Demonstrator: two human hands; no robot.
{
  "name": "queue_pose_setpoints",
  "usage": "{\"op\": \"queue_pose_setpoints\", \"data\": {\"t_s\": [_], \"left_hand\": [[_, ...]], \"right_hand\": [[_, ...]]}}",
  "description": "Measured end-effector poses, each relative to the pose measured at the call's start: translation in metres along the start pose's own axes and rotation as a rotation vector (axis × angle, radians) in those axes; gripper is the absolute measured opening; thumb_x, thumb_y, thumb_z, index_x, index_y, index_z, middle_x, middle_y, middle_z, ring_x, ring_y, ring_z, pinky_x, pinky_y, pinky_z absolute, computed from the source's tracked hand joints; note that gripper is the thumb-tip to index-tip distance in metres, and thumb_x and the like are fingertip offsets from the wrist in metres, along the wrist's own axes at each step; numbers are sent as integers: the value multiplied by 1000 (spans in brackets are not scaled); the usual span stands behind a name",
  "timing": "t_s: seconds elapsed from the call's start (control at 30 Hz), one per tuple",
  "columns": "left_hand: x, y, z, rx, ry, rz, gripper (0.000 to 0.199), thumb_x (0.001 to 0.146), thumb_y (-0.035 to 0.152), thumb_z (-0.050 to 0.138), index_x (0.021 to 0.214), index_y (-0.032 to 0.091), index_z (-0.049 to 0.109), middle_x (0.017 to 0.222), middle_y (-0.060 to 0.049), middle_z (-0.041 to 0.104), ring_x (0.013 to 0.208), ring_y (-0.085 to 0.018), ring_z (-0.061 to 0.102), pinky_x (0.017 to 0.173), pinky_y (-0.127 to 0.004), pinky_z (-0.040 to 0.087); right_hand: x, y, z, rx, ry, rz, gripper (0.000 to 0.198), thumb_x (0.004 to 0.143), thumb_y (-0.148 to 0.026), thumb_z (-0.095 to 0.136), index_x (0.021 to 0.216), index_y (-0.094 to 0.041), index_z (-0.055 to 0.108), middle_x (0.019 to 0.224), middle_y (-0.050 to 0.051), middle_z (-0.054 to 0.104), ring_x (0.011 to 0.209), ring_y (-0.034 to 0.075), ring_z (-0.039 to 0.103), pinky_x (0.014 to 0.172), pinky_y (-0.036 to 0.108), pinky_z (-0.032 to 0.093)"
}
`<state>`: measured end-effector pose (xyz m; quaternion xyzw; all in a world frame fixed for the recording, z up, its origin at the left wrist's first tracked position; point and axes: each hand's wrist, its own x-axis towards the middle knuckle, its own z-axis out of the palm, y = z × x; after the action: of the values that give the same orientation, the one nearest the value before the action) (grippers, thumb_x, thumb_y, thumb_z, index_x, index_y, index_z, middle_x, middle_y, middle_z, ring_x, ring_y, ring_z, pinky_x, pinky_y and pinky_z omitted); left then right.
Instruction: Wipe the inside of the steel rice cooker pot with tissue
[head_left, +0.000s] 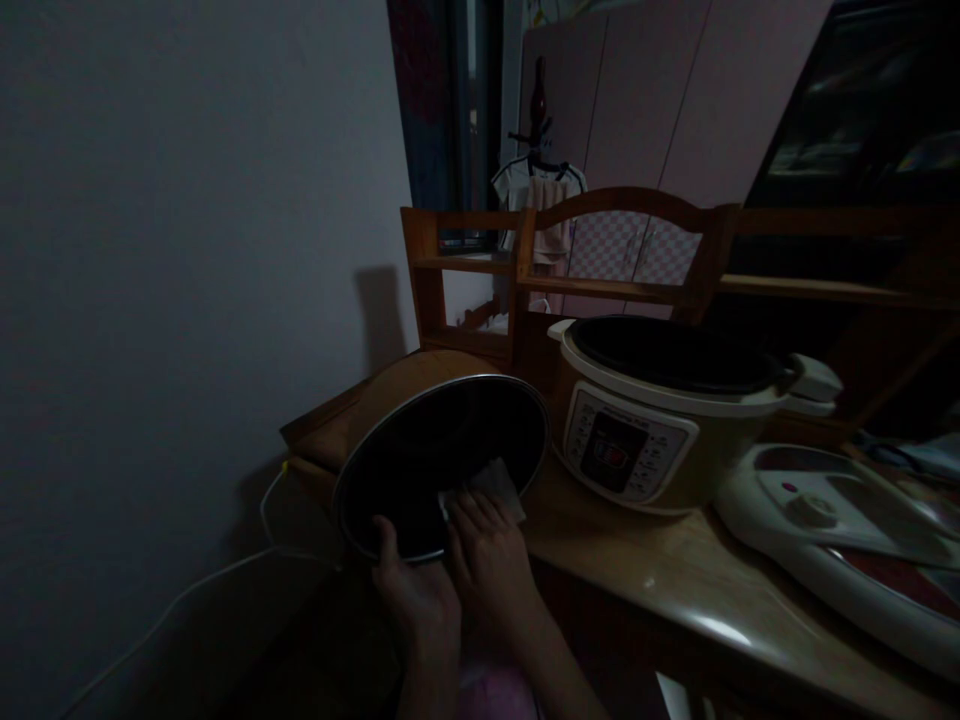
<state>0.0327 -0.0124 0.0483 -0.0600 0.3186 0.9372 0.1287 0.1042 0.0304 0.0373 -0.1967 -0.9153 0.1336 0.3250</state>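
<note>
Tilted toward me on the desk is the inner pot (420,440) of a cooker, dark inside with a pale metal rim. My left hand (416,590) grips its near lower rim, thumb inside and the other fingers hidden beneath. Against the inside wall near the rim, my right hand (484,535) presses a white cloth or tissue (501,485) with fingers laid over it. To the right stands the electric pressure cooker (660,430), lidless, its control panel facing me. The cooker's lid (832,520) lies farther right.
The wooden desk (622,560) has a shelf frame (517,285) along its back. A white cord (187,590) runs down at the left by the wall (187,250). Pink wardrobe doors (645,110) and a hanging shirt (517,180) are behind.
</note>
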Motion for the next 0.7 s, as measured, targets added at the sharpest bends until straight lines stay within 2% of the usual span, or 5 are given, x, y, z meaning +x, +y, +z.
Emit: {"op": "queue_pose_setpoints", "data": {"t_s": [0.07, 0.27, 0.4, 0.57, 0.7], "left_hand": [[7, 7, -4, 4, -8, 18, 42, 82, 44, 63, 113, 16, 65, 115, -9, 68, 113, -22, 60, 102, -38, 44], [19, 25, -10, 27, 46, -55, 40, 80, 45, 65, 107, 16, 68, 105, -7, 71, 111, -23, 60, 98, -36, 47], [18, 28, -7, 88, 11, 1, 38, 80, 44, 66, 106, 17, 68, 105, -7, 71, 109, -23, 61, 98, -38, 48], [13, 25, -1, 156, 56, 91, 32, 77, 42, 70, 95, 15, 69, 107, -7, 69, 105, -20, 62, 99, -36, 46], [9, 25, 3, 215, 67, 123, 36, 78, 43, 70, 100, 15, 69, 106, -7, 69, 101, -19, 63, 99, -36, 46]], "right_hand": [[2, -6, 6, 20, -7, -18, 35, 99, -22, 42, 131, -17, 54, 136, 6, 54, 130, 20, 42, 115, 39, 26], [7, -19, 10, 61, 2, -36, 33, 96, -21, 48, 128, -17, 57, 134, 6, 56, 126, 20, 46, 112, 38, 29], [6, -20, 8, 95, -13, -34, 32, 98, -21, 45, 127, -18, 58, 134, 6, 57, 128, 20, 46, 111, 39, 31], [4, -13, 6, 122, -55, -39, 35, 101, -23, 41, 133, -20, 53, 139, 4, 53, 132, 20, 41, 111, 40, 31], [4, -8, 0, 135, -91, -53, 35, 102, -23, 39, 134, -20, 52, 139, 5, 52, 131, 19, 43, 110, 39, 32]]}}
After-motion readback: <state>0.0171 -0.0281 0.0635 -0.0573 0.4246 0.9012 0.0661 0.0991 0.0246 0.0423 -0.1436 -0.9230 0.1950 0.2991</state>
